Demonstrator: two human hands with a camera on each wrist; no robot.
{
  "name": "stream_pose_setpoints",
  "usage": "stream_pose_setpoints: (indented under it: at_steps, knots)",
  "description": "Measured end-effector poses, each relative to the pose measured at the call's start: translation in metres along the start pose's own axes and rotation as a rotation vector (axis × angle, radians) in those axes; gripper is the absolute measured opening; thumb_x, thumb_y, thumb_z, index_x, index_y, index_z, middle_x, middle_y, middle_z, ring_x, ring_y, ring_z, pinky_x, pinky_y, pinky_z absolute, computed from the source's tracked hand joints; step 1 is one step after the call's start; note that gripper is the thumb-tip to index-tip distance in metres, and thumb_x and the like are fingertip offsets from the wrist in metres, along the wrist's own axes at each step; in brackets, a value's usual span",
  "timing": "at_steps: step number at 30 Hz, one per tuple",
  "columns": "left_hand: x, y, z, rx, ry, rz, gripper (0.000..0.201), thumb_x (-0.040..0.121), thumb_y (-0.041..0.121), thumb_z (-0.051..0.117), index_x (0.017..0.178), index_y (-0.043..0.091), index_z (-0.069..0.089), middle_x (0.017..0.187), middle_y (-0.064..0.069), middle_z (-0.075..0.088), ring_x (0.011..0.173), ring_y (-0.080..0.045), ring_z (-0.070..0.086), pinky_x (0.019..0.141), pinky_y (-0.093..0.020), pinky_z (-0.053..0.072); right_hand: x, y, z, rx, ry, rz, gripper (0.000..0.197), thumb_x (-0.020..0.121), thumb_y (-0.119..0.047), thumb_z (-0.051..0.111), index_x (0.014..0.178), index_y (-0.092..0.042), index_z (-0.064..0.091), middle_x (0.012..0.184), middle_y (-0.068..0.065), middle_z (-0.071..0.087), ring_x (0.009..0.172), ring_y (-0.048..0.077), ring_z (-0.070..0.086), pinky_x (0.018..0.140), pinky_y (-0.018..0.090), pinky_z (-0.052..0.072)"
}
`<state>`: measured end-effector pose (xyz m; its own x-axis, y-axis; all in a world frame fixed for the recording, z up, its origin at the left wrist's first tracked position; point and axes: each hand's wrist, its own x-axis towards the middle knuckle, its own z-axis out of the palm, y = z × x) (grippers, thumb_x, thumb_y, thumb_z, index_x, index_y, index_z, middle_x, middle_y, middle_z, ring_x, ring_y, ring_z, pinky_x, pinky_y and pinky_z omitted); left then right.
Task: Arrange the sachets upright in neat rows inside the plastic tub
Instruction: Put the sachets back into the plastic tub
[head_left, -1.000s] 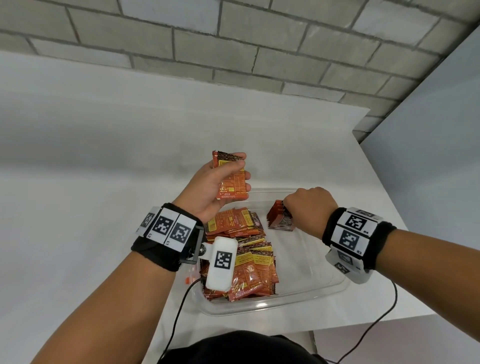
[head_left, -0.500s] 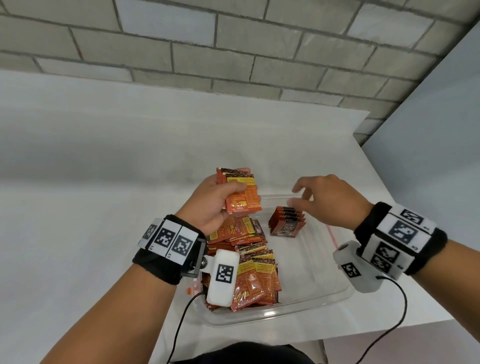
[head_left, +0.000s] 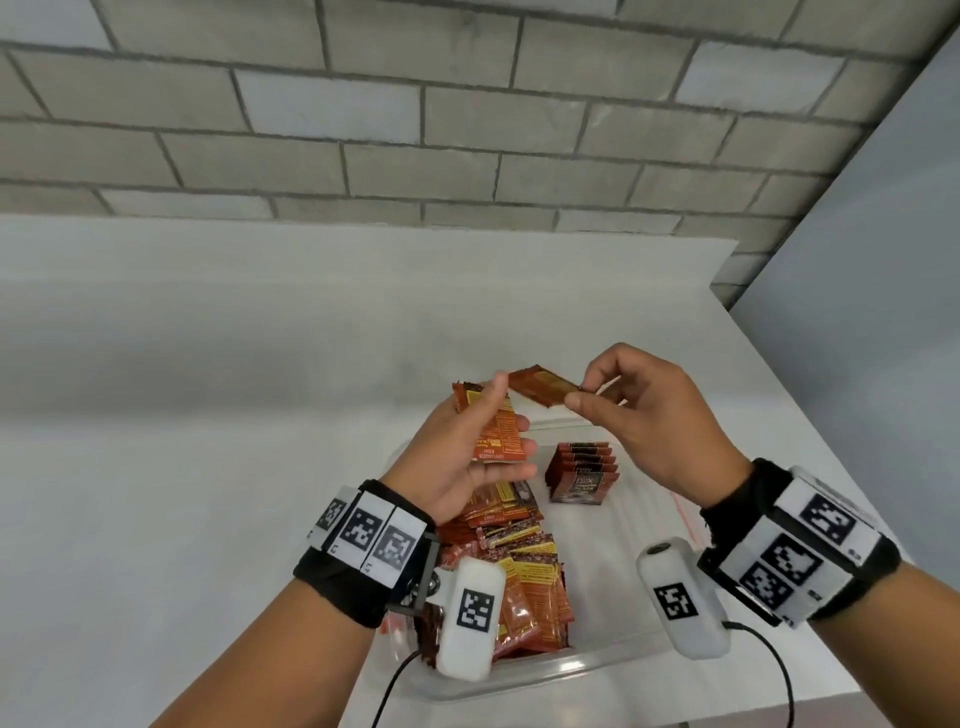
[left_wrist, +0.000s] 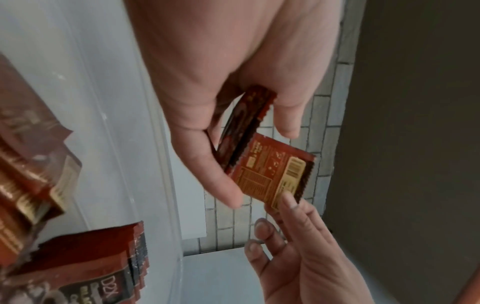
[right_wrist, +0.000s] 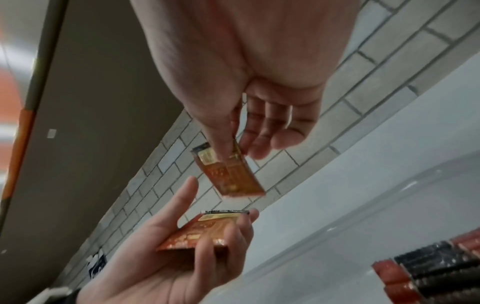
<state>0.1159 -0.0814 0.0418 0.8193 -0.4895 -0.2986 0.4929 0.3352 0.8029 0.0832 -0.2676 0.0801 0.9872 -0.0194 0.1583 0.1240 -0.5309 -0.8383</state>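
Arms: bare to the wrists, no sleeves | left wristband (head_left: 358, 566): black fabric, white panels printed with black square codes | right wristband (head_left: 795, 545): same black fabric, same coded panels | wrist cameras (head_left: 470, 618): white rounded housings, one code each | cables (head_left: 774, 670): thin, black, trailing from each housing

White surface (head_left: 208, 415) runs back to grey brick wall (head_left: 415, 104). Plain grey panel (head_left: 883, 260) stands at right. Black cable (head_left: 779, 675) trails off near edge.
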Motion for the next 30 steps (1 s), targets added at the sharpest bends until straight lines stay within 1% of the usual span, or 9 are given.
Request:
stream_pose_setpoints:
  at_steps: [2,5,8,11,14,20,24,27,30]
  knots:
    - [0.000,0.002,0.001,-0.079,0.019,0.003,0.045,0.074,0.038,0.064,0.109,0.010,0.058,0.092,-0.015,0.066,0.074,-0.024,0.068,0.061,-0.035,0.060,-0.006,0.000,0.001,-0.120,-0.020,-0.104,0.016,0.079,-0.016,0.075,0.076,-0.018,0.059,0.078,-0.010,0.058,0.065,0.004,0.052,0.061,0.010,0.039]
    - [0.001,0.003,0.004,-0.089,0.002,0.020,0.034,0.081,0.010,0.064,0.114,0.005,0.058,0.103,-0.019,0.068,0.085,-0.027,0.069,0.066,-0.037,0.060,-0.013,0.003,0.006,-0.267,-0.187,-0.186,0.017,0.077,-0.041,0.070,0.081,-0.026,0.065,0.086,-0.012,0.055,0.077,0.006,0.052,0.066,0.010,0.038]
    - [0.006,0.003,0.003,-0.060,0.021,0.032,0.037,0.087,-0.005,0.057,0.120,0.013,0.056,0.097,-0.011,0.073,0.082,-0.024,0.072,0.063,-0.036,0.060,-0.010,0.005,0.004,-0.255,-0.141,-0.181,0.030,0.079,-0.052,0.059,0.092,-0.027,0.068,0.089,-0.012,0.054,0.079,0.006,0.052,0.067,0.009,0.038]
    - [0.009,0.001,0.005,0.015,-0.003,0.031,0.045,0.087,-0.002,0.060,0.127,0.017,0.053,0.097,-0.006,0.074,0.084,-0.022,0.072,0.065,-0.035,0.060,0.000,0.006,-0.002,-0.306,-0.059,-0.125,0.027,0.087,-0.034,0.063,0.113,-0.028,0.062,0.099,-0.013,0.052,0.085,0.004,0.053,0.069,0.007,0.038]
    - [0.009,-0.001,0.009,0.104,-0.044,0.030,0.047,0.085,0.001,0.063,0.128,0.018,0.054,0.103,-0.008,0.071,0.086,-0.021,0.071,0.065,-0.033,0.060,0.010,0.004,-0.004,-0.333,-0.148,-0.045,0.037,0.090,-0.024,0.062,0.126,-0.031,0.054,0.106,-0.013,0.055,0.090,0.006,0.056,0.072,0.009,0.040]
    - [0.012,-0.005,0.009,0.182,0.040,0.043,0.048,0.074,0.040,0.066,0.112,0.012,0.059,0.096,-0.009,0.069,0.081,-0.021,0.068,0.068,-0.032,0.056,0.014,-0.001,-0.021,-0.325,-0.330,0.101,0.016,0.081,-0.016,0.073,0.088,-0.029,0.065,0.078,-0.011,0.062,0.065,0.000,0.054,0.062,0.013,0.041]
    - [0.017,0.000,0.002,0.127,0.121,0.050,0.033,0.084,0.035,0.064,0.109,0.014,0.058,0.093,-0.007,0.064,0.078,-0.020,0.064,0.067,-0.030,0.052,0.006,0.006,-0.020,-0.569,-0.534,0.133,0.012,0.080,-0.016,0.074,0.085,-0.023,0.066,0.077,-0.014,0.063,0.060,-0.005,0.054,0.056,0.010,0.037]
    - [0.018,0.002,0.000,0.114,0.117,0.055,0.030,0.088,0.030,0.064,0.113,0.015,0.057,0.092,-0.006,0.065,0.077,-0.019,0.064,0.066,-0.029,0.051,0.004,0.012,-0.011,-0.821,-0.622,0.138,0.006,0.083,-0.015,0.069,0.088,-0.018,0.067,0.086,-0.004,0.069,0.070,0.007,0.058,0.060,0.019,0.041]
    - [0.018,0.001,-0.001,0.093,0.113,0.057,0.030,0.089,0.025,0.064,0.116,0.016,0.056,0.092,-0.007,0.066,0.077,-0.019,0.065,0.064,-0.029,0.051,0.001,0.017,0.000,-1.007,-0.689,0.119,0.009,0.086,-0.014,0.060,0.092,-0.016,0.066,0.085,0.000,0.060,0.074,0.020,0.058,0.059,0.026,0.041]
